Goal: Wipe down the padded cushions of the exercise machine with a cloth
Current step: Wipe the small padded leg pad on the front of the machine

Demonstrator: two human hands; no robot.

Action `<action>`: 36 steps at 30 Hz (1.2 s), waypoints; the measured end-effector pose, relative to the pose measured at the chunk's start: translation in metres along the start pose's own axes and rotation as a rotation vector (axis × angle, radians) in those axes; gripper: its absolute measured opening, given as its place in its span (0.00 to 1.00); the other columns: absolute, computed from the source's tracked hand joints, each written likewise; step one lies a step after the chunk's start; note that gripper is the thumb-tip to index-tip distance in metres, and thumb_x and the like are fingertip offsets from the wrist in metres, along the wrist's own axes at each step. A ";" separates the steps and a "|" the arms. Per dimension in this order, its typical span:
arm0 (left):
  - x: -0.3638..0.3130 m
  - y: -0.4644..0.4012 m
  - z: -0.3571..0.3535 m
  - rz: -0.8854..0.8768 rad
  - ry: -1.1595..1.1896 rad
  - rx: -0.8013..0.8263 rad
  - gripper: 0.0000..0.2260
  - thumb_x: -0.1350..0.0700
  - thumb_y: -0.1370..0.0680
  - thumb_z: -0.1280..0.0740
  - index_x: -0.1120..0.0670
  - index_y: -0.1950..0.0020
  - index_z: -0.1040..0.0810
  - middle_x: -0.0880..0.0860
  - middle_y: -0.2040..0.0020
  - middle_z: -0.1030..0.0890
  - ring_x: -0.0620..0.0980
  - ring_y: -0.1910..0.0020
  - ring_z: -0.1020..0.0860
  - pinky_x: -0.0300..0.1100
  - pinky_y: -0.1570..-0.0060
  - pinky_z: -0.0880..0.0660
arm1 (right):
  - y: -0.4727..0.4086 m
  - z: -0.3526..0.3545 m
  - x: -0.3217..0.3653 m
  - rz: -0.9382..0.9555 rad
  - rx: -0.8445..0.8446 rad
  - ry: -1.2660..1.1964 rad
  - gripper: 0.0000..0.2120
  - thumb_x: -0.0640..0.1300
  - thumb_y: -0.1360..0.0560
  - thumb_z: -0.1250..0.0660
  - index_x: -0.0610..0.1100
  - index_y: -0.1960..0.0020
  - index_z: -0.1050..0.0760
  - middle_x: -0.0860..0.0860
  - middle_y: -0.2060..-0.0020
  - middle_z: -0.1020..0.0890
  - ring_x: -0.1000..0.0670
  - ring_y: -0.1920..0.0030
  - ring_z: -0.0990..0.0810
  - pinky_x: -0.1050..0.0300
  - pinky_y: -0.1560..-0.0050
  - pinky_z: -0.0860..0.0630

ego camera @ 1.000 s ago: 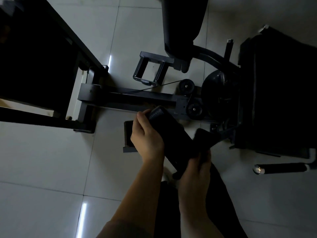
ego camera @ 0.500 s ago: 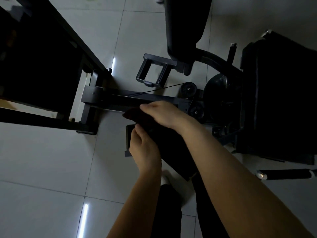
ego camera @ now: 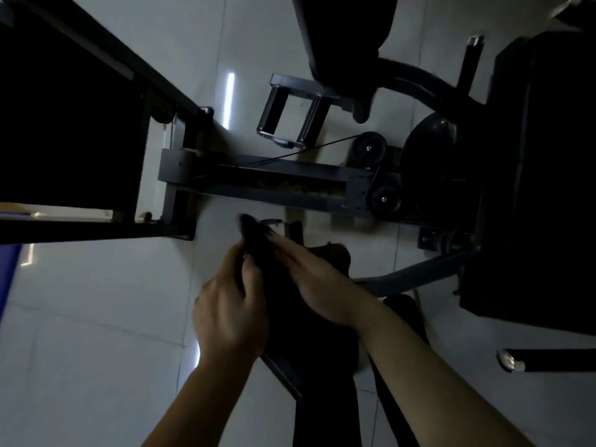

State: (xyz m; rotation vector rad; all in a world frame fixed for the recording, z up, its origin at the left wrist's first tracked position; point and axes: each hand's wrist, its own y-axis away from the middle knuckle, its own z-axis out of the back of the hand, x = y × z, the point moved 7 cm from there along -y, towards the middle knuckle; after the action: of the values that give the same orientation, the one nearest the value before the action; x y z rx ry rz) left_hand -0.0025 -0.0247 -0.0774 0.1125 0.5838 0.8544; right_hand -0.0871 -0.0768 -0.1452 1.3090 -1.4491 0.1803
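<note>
A long black padded cushion (ego camera: 300,346) slants across the lower middle of the head view, above the tiled floor. My left hand (ego camera: 230,304) grips its left edge near the upper end, fingers curled round it. My right hand (ego camera: 312,282) lies over the top of the cushion and holds a dark cloth (ego camera: 254,232) against it. A bunched end of the cloth sticks out past the fingertips of both hands. The scene is dim, and most of the cloth is hidden under my right hand.
The machine's grey base beam (ego camera: 267,179) with two black pulleys (ego camera: 369,148) crosses the floor beyond my hands. A large black seat pad (ego camera: 548,162) fills the right, another pad (ego camera: 348,33) hangs at the top. A chrome-capped handle (ego camera: 511,359) juts in at lower right. A dark frame (ego camera: 74,124) stands at the left.
My right hand swept from the cushion's lower end up to its top end with the cloth, then drew back a little. My left hand shifted from the top end to the left edge.
</note>
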 end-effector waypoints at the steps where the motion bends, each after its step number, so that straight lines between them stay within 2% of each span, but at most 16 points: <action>1: -0.001 -0.002 0.001 0.010 -0.032 0.004 0.25 0.43 0.27 0.54 0.50 0.42 0.23 0.50 0.57 0.20 0.53 0.58 0.22 0.40 0.64 0.33 | -0.022 -0.001 -0.009 -0.016 0.056 0.074 0.22 0.52 0.19 0.47 0.49 0.27 0.36 0.55 0.30 0.32 0.55 0.28 0.36 0.58 0.27 0.43; 4: 0.000 -0.005 -0.001 0.050 -0.128 0.054 0.26 0.42 0.28 0.54 0.50 0.45 0.22 0.50 0.55 0.19 0.55 0.54 0.22 0.42 0.61 0.35 | -0.070 0.031 -0.070 -0.231 -0.010 0.160 0.21 0.50 0.17 0.51 0.46 0.26 0.38 0.53 0.29 0.34 0.54 0.29 0.38 0.63 0.31 0.44; 6: 0.007 -0.009 -0.007 0.211 -0.110 0.089 0.22 0.45 0.28 0.53 0.45 0.46 0.22 0.46 0.54 0.24 0.52 0.54 0.26 0.45 0.57 0.35 | -0.062 0.057 -0.115 -0.360 -0.066 0.114 0.21 0.47 0.16 0.52 0.41 0.25 0.42 0.45 0.27 0.37 0.47 0.27 0.39 0.60 0.31 0.42; 8: 0.007 -0.010 -0.007 0.342 -0.015 0.045 0.20 0.46 0.30 0.50 0.43 0.51 0.21 0.46 0.54 0.22 0.51 0.53 0.26 0.49 0.52 0.30 | -0.039 0.077 -0.149 -0.501 -0.158 0.156 0.21 0.44 0.16 0.52 0.37 0.26 0.43 0.40 0.27 0.37 0.43 0.27 0.39 0.58 0.34 0.39; 11: 0.004 -0.009 -0.004 0.416 0.020 -0.031 0.18 0.46 0.31 0.49 0.44 0.56 0.19 0.46 0.60 0.21 0.51 0.57 0.26 0.47 0.56 0.32 | -0.017 0.074 -0.166 -0.651 -0.082 0.019 0.23 0.50 0.17 0.49 0.43 0.25 0.42 0.42 0.29 0.34 0.42 0.30 0.34 0.55 0.39 0.35; 14: 0.000 -0.006 -0.002 0.446 0.019 -0.012 0.17 0.46 0.31 0.49 0.44 0.56 0.20 0.44 0.62 0.23 0.50 0.59 0.26 0.45 0.58 0.33 | -0.001 0.055 -0.117 -0.419 -0.124 0.060 0.19 0.51 0.18 0.48 0.50 0.29 0.36 0.48 0.32 0.29 0.46 0.32 0.32 0.48 0.31 0.35; 16: 0.000 -0.007 -0.001 0.459 0.031 -0.021 0.16 0.47 0.30 0.48 0.44 0.57 0.21 0.44 0.63 0.23 0.47 0.61 0.27 0.43 0.61 0.34 | 0.005 0.038 -0.057 -0.193 -0.167 0.070 0.16 0.48 0.18 0.46 0.50 0.31 0.32 0.55 0.36 0.27 0.56 0.35 0.31 0.59 0.32 0.37; 18: -0.002 -0.008 0.000 0.477 0.023 -0.032 0.12 0.49 0.27 0.47 0.46 0.59 0.23 0.43 0.66 0.26 0.45 0.65 0.30 0.41 0.66 0.37 | 0.001 0.013 -0.001 0.008 -0.083 0.115 0.16 0.45 0.18 0.45 0.48 0.32 0.31 0.57 0.38 0.27 0.61 0.38 0.32 0.70 0.37 0.37; 20: -0.002 -0.007 0.002 0.505 0.036 -0.061 0.12 0.52 0.23 0.46 0.49 0.57 0.23 0.46 0.65 0.27 0.49 0.63 0.30 0.43 0.65 0.38 | -0.014 -0.004 0.024 0.104 0.004 0.175 0.17 0.45 0.18 0.45 0.47 0.31 0.30 0.54 0.33 0.28 0.61 0.34 0.34 0.71 0.34 0.41; 23: -0.001 -0.006 0.004 0.532 0.062 -0.106 0.13 0.57 0.21 0.46 0.50 0.47 0.23 0.48 0.57 0.26 0.49 0.56 0.31 0.43 0.55 0.39 | -0.049 0.002 0.005 0.008 -0.007 0.190 0.18 0.48 0.18 0.46 0.46 0.31 0.30 0.51 0.30 0.30 0.55 0.29 0.36 0.67 0.33 0.44; 26: -0.002 -0.007 0.003 0.509 0.096 -0.129 0.14 0.58 0.22 0.47 0.46 0.50 0.23 0.45 0.55 0.22 0.47 0.55 0.29 0.43 0.57 0.38 | -0.056 0.038 -0.068 -0.236 -0.124 0.186 0.20 0.50 0.17 0.50 0.48 0.26 0.37 0.50 0.26 0.38 0.50 0.25 0.43 0.59 0.29 0.48; 27: -0.002 -0.007 0.003 0.498 0.104 -0.135 0.15 0.58 0.22 0.47 0.45 0.51 0.23 0.45 0.55 0.21 0.48 0.55 0.28 0.43 0.58 0.37 | -0.047 0.046 -0.091 -0.324 -0.103 0.218 0.21 0.49 0.17 0.51 0.48 0.25 0.42 0.49 0.25 0.41 0.48 0.24 0.46 0.57 0.27 0.49; 30: -0.001 -0.006 0.004 0.502 0.110 -0.153 0.15 0.58 0.22 0.47 0.46 0.51 0.23 0.45 0.56 0.20 0.46 0.58 0.28 0.40 0.63 0.37 | -0.003 0.056 -0.126 -0.491 -0.150 0.199 0.23 0.44 0.16 0.52 0.43 0.23 0.50 0.44 0.24 0.47 0.44 0.24 0.50 0.52 0.25 0.51; 32: 0.000 -0.004 0.005 0.525 0.120 -0.165 0.15 0.59 0.22 0.47 0.47 0.49 0.23 0.43 0.58 0.22 0.43 0.62 0.30 0.40 0.64 0.38 | 0.025 0.049 -0.112 -0.441 -0.234 0.079 0.22 0.44 0.17 0.50 0.43 0.24 0.48 0.45 0.24 0.44 0.47 0.25 0.46 0.55 0.26 0.48; 34: -0.002 -0.002 0.006 0.542 0.129 -0.185 0.15 0.59 0.21 0.48 0.47 0.46 0.24 0.41 0.61 0.25 0.45 0.61 0.31 0.42 0.60 0.39 | 0.045 0.034 -0.077 -0.290 -0.262 0.044 0.21 0.47 0.18 0.48 0.52 0.26 0.47 0.50 0.26 0.40 0.53 0.26 0.42 0.58 0.26 0.47; 36: -0.003 -0.003 0.006 0.547 0.129 -0.198 0.15 0.58 0.21 0.48 0.47 0.43 0.25 0.43 0.59 0.25 0.46 0.60 0.31 0.43 0.59 0.38 | 0.053 0.016 -0.038 -0.125 -0.195 0.008 0.18 0.57 0.21 0.46 0.63 0.32 0.43 0.57 0.28 0.36 0.60 0.29 0.40 0.56 0.25 0.45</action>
State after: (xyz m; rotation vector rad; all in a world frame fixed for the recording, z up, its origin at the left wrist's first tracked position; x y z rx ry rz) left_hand 0.0013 -0.0277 -0.0723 0.0355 0.5943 1.4545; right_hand -0.1458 -0.0457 -0.1523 1.2323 -1.3382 -0.0382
